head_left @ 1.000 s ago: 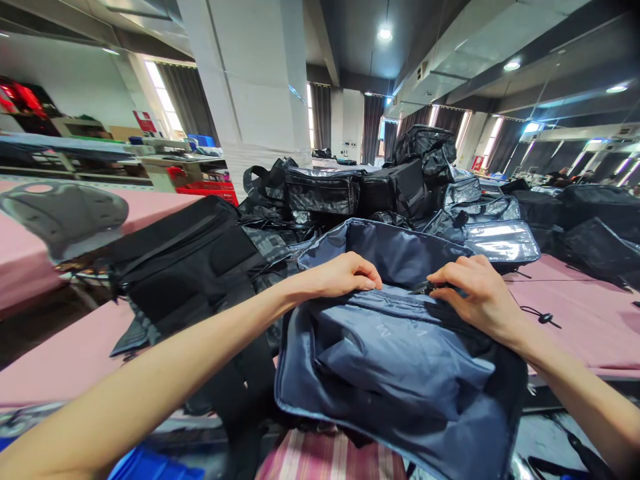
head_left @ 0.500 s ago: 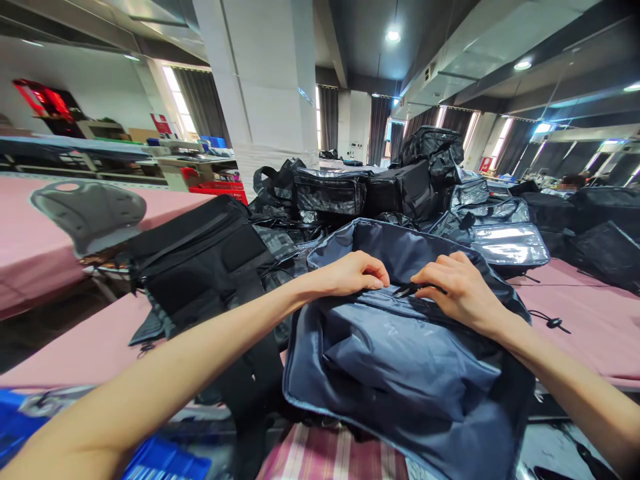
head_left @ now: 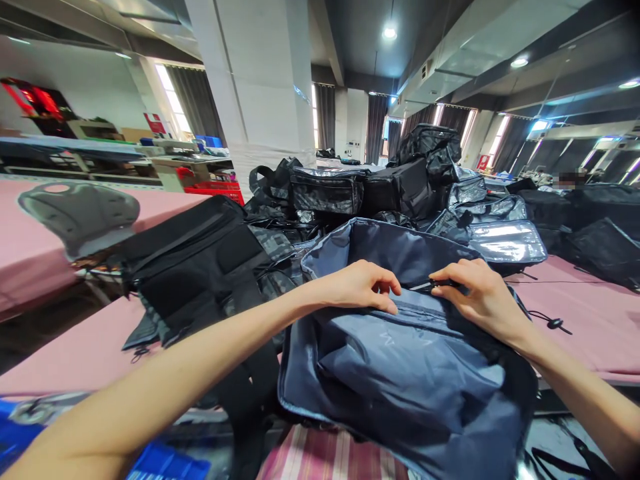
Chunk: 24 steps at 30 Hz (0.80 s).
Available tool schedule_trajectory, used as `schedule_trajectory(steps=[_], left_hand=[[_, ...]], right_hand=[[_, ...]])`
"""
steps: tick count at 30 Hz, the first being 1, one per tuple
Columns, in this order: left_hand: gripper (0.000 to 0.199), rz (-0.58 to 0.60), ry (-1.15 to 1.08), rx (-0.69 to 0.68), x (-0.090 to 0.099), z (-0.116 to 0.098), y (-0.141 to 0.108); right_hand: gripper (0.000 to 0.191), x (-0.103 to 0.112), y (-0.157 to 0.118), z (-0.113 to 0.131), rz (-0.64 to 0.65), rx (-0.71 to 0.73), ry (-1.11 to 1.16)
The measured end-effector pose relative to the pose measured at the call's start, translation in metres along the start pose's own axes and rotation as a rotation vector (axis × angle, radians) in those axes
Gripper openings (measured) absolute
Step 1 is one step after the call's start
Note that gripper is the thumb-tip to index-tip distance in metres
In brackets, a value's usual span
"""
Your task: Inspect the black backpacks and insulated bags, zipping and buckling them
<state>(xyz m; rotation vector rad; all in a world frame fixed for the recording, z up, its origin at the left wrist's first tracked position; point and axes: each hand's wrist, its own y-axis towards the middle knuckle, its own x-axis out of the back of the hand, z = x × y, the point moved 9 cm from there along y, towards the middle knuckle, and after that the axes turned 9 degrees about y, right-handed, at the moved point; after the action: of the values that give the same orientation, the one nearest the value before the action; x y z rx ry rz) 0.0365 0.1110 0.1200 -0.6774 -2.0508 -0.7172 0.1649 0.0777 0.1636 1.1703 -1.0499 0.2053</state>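
A black bag with a blue-grey lining (head_left: 395, 367) lies open in front of me, its inside facing up. A dark zip seam (head_left: 415, 312) runs across the lining. My left hand (head_left: 365, 287) is at this seam, with fingers curled and the thumb and fingertips at the fabric edge. My right hand (head_left: 475, 293) is closed around a small pair of thread snips (head_left: 424, 286) with a dark handle. Their pale metal tip points left, just above the seam and a short way from my left fingertips. My palm hides most of the handle.
Black bags (head_left: 327, 190) are heaped behind the open one. Another black bag (head_left: 195, 260) lies to the left on the pink-covered table (head_left: 590, 320). A grey chair (head_left: 80, 217) stands at left, blue bins (head_left: 167, 460) below. Someone's head shows far right.
My right hand has drawn right and slightly down with the snips, away from the left hand. My left hand has shifted a little right, its fingertips less tightly pinched.
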Motion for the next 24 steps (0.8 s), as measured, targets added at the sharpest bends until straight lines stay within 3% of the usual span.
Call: schedule_trajectory(steps=[3,6,10,14,18,22,24], left_hand=[[0.012,-0.029,0.123,-0.046,-0.003,-0.009,0.008],[0.013,-0.191,0.376,-0.112,0.005,-0.016,0.009],[0.02,-0.413,0.754,-0.35,0.005,-0.039,-0.009],[0.024,-0.52,0.959,-0.514,-0.002,-0.058,-0.025],[0.024,-0.516,0.872,-0.517,-0.002,-0.067,-0.02],[0.023,-0.511,0.464,-0.373,0.01,-0.058,-0.01],[0.022,-0.486,0.353,-0.375,0.009,-0.056,-0.007]], right_hand=[[0.009,0.007,-0.011,0.003,-0.014,0.026,0.009],[0.007,0.006,-0.015,0.011,-0.013,0.072,-0.045],[0.006,0.001,-0.015,0.021,-0.035,0.147,-0.141],[0.007,-0.001,-0.012,0.023,-0.054,0.163,-0.167],[0.006,-0.005,-0.01,0.023,-0.032,0.146,-0.143],[0.006,-0.003,-0.014,0.008,-0.018,0.025,-0.018],[0.009,0.006,-0.021,-0.004,-0.063,-0.044,0.023]])
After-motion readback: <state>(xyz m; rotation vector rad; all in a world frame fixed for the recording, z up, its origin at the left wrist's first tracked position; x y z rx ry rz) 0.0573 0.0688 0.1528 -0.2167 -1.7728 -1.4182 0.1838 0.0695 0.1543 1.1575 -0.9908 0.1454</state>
